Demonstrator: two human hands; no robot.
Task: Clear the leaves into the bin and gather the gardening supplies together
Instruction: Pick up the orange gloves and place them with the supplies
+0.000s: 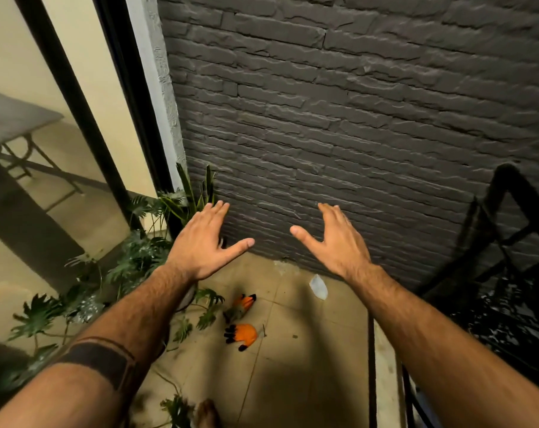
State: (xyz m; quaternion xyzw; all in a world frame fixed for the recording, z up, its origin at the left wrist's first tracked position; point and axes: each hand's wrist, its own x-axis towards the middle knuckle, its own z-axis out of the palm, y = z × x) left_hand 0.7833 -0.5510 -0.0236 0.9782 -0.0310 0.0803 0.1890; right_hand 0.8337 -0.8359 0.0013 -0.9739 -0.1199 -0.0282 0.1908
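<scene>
Both my arms reach forward over a tiled balcony floor (308,350). My left hand (205,240) is held flat, fingers straight and thumb spread, holding nothing. My right hand (333,239) mirrors it, open and empty. Far below them on the tiles lie two orange and black gardening gloves: one (242,304) nearer the wall, the other (242,333) closer to me. A pale leaf or scrap (318,286) lies on the floor near the foot of the wall. No bin is in view.
A dark grey brick wall (354,118) stands ahead. Potted plants with split leaves (132,264) crowd the left side beside a glass door (46,149). A black metal railing (506,242) runs along the right. My bare foot (205,413) shows at the bottom.
</scene>
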